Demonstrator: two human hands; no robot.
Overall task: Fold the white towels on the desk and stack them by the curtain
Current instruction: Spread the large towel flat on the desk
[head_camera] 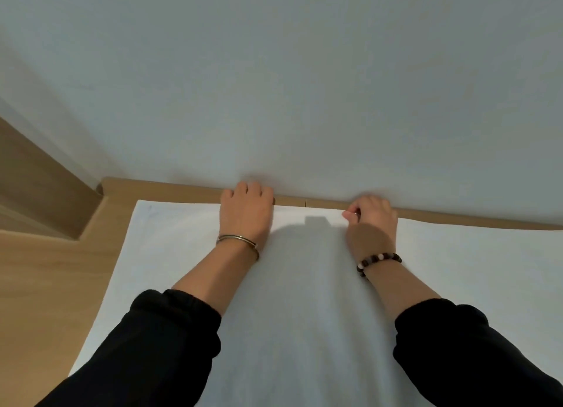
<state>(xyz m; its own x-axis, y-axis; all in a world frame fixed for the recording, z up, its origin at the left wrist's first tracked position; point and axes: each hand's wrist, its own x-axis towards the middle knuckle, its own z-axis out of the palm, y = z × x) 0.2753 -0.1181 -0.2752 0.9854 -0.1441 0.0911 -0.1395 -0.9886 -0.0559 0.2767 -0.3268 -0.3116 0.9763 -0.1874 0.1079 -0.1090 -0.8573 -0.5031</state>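
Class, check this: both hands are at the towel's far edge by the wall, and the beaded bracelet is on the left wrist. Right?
No. The head view shows the beaded bracelet on the wrist of the right hand; the rest holds.

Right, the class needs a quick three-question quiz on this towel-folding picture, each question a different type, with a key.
1. True or false: the white towel lies crumpled in a heap on the desk.
2. Which wrist wears the beaded bracelet? A left, B right.
3. Fill in: the left hand and right hand are at the towel's ___ edge.
Key: 1 false; 2 B; 3 far.
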